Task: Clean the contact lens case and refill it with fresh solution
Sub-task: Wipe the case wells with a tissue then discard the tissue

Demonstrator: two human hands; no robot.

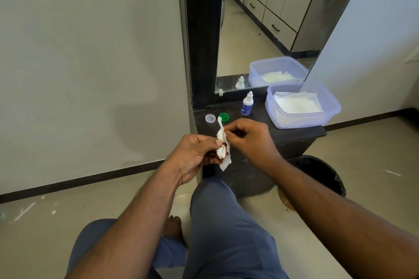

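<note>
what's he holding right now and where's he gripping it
The left hand holds a white lens case wrapped in a tissue, gripped around its middle. The right hand pinches the tissue's upper part between fingertips.

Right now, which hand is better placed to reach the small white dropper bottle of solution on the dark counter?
The right hand, probably. It sits nearer the white dropper bottle, pinching only the white tissue, while the left hand grips the tissue-wrapped case.
</note>
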